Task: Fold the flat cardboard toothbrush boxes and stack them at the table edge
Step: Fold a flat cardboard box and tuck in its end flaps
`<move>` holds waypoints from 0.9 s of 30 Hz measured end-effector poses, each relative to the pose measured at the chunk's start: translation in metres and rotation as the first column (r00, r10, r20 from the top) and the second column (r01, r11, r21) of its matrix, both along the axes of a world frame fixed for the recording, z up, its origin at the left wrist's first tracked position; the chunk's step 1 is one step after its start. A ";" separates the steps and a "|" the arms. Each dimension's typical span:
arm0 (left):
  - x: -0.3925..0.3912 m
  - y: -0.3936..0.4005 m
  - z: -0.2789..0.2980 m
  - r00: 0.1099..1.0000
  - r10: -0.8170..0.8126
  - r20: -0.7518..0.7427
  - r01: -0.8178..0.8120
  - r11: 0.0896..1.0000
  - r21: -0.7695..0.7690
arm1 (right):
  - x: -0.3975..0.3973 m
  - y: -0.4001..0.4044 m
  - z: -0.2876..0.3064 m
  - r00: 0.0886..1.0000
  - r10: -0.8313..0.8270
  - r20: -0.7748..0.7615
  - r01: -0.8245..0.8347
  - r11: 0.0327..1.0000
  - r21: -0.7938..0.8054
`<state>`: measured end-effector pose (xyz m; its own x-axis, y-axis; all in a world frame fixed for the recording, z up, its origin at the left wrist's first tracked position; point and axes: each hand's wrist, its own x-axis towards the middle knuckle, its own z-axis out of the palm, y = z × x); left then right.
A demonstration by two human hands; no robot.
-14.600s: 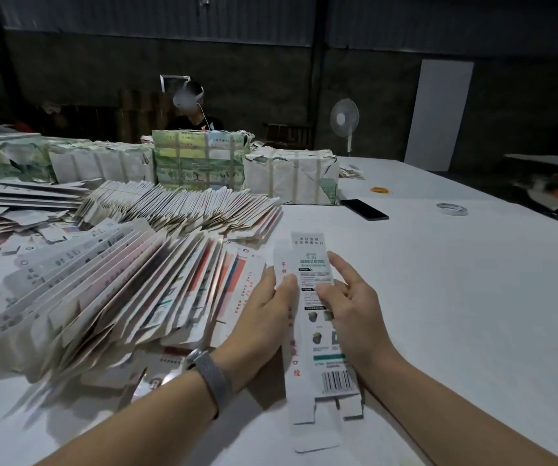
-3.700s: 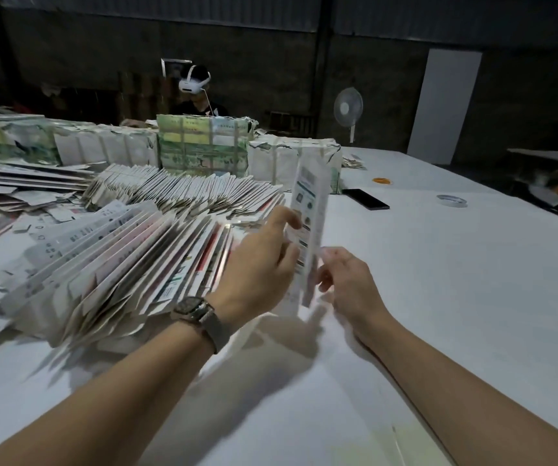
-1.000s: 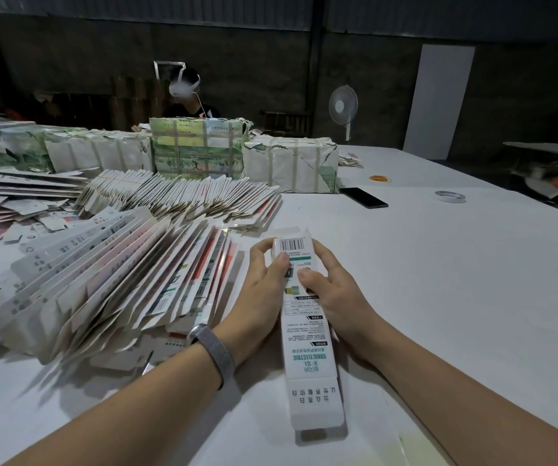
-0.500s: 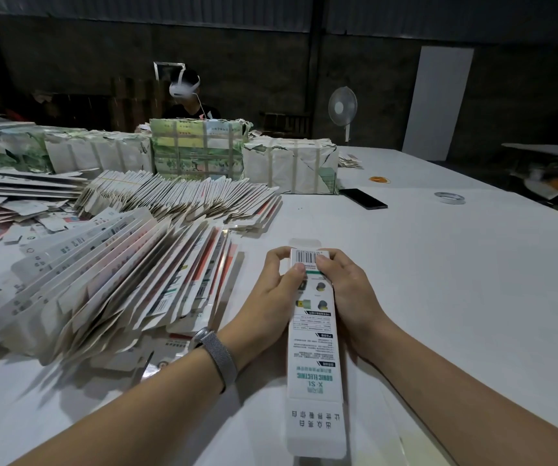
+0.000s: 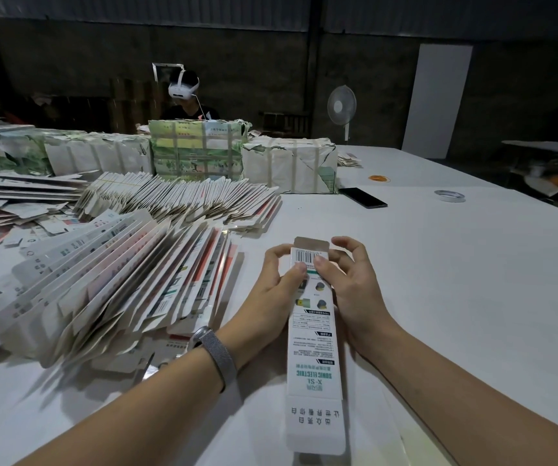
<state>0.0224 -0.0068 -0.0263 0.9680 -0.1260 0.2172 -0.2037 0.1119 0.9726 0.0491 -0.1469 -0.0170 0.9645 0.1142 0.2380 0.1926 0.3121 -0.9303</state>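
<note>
Head view: the toothbrush box [image 5: 314, 348] is lying lengthwise on the white table [image 5: 455, 280], just right of the fanned pile of flat boxes [image 5: 112, 284], its far-end flap standing open. The left hand [image 5: 270, 294] and right hand [image 5: 348, 287] are both grasping the box at its far end, thumbs pressing beside the barcode panel, fingers curling around the sides. A black phone [image 5: 366, 197] is lying well beyond the box, near the wrapped bundles [image 5: 200, 151].

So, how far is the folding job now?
Done: a fanned row of boxes lies left of the hands, though whether they are folded is unclear. In hand: the left hand and right hand hold one formed box, its far end flap still open. Left: close it, stack it, then work through the wrapped bundles behind.
</note>
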 end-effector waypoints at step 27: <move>-0.002 0.002 0.001 1.000 0.006 0.031 -0.008 0.998 0.062 | 0.004 -0.004 0.000 0.997 -0.008 0.079 0.019 0.990 -0.142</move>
<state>0.0208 -0.0049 -0.0256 0.9618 -0.1336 0.2389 -0.2342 0.0501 0.9709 0.0530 -0.1506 -0.0170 0.9451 0.1397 0.2953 0.2700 0.1745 -0.9469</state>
